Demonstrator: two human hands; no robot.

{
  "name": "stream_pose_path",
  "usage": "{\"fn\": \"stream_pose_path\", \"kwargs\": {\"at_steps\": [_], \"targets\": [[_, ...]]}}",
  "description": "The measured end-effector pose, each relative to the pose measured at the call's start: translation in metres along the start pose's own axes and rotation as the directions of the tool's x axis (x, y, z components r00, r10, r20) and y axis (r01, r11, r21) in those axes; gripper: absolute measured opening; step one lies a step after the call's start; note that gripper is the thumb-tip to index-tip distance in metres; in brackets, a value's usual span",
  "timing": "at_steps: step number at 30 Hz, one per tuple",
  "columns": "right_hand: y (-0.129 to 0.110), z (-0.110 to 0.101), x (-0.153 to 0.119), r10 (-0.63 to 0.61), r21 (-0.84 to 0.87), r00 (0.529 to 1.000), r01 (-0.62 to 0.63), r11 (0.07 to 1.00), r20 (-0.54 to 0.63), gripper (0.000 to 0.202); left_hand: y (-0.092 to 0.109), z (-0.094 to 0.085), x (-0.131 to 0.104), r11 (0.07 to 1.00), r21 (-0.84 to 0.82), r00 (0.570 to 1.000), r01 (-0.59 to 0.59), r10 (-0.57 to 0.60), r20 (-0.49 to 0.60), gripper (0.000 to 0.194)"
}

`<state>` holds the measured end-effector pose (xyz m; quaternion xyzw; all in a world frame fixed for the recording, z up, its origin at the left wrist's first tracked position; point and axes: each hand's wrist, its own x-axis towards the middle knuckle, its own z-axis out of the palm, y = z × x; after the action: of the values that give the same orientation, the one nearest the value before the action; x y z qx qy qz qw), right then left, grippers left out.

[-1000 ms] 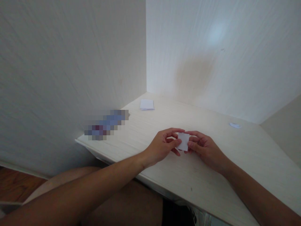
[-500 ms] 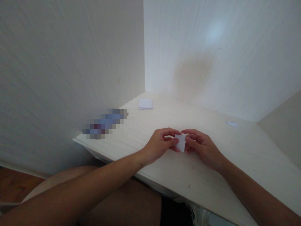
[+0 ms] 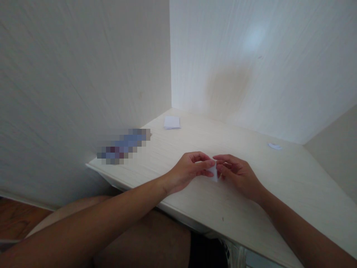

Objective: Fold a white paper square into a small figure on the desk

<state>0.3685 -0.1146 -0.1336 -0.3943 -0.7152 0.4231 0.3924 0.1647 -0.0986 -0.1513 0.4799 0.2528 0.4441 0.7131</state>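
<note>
A small white piece of paper (image 3: 214, 174) is held between my two hands, above the near part of the white table (image 3: 178, 193). My left hand (image 3: 195, 165) is closed on its left side, with the thumb lying across its upper part. On the other side, the fingers and thumb of my right hand (image 3: 234, 171) pinch its right edge. Much of the paper is hidden behind the fingers, so whether it is folded I cannot tell.
A small stack of white paper (image 3: 172, 122) lies near the back corner. Some thin white scraps (image 3: 275, 146) are at the right, by the back wall (image 3: 237, 56). A blurred-out bluish object (image 3: 124, 146) rests along the left wall (image 3: 83, 74).
My left thumb has moved up and right across the paper, covering more of it. Less of the paper's face shows. My right hand has shifted slightly left.
</note>
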Motion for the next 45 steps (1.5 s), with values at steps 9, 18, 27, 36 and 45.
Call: {"fn": "stream_pose_path", "kwargs": {"at_steps": [9,18,27,36,45], "targets": [[-0.003,-0.003,-0.002,-0.223,-0.293,0.973,0.229,0.928,0.053,0.015,0.004,0.001,-0.001,0.997,-0.026,0.997,0.07,-0.07,-0.028,0.03],[-0.009,0.002,-0.001,-0.121,-0.3,0.97,0.053,0.952,-0.212,0.01,0.003,0.005,0.002,0.985,0.16,0.996,0.064,-0.053,-0.067,0.033],[-0.011,0.007,-0.004,-0.09,-0.335,0.922,-0.045,0.941,-0.377,0.028,0.007,0.02,-0.002,0.974,0.224,0.991,0.028,0.002,-0.132,0.033],[-0.003,0.0,0.003,0.132,-0.092,0.94,-0.168,0.982,-0.313,0.028,0.009,0.007,0.005,0.902,0.429,0.988,0.049,0.018,-0.151,0.026],[0.013,0.001,0.004,0.141,-0.298,0.985,-0.166,0.94,-0.104,0.016,0.026,-0.011,0.004,0.362,0.931,0.986,-0.053,0.165,-0.008,0.018]]}}
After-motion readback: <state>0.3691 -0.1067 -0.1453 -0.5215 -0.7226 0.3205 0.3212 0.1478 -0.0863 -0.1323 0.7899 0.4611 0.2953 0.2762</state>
